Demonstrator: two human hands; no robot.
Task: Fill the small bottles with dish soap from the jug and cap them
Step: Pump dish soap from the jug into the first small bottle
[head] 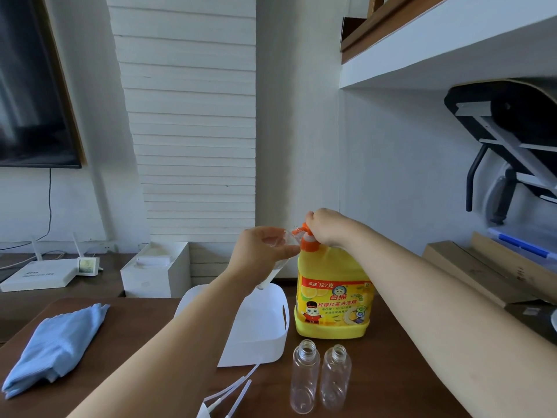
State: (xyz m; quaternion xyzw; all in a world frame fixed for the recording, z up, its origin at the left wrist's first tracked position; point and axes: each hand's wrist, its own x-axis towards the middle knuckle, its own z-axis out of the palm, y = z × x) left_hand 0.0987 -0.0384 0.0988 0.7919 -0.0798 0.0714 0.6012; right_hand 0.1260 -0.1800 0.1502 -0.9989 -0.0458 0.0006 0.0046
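Observation:
A yellow dish soap jug (333,306) with an orange pump (308,241) stands on the brown table. My right hand (327,226) rests on top of the pump head, fingers curled over it. My left hand (265,251) grips a clear small bottle (275,267), tilted with its mouth at the pump spout; pale liquid shows in its lower end. Two empty clear bottles (305,377) (335,377) stand uncapped in front of the jug. White pump caps with tubes (232,393) lie at the near table edge.
A white tray (259,336) sits left of the jug under my left forearm. A folded blue cloth (57,345) lies at the table's left. Behind the table stand a white box (156,270) and a router; cardboard lies at right.

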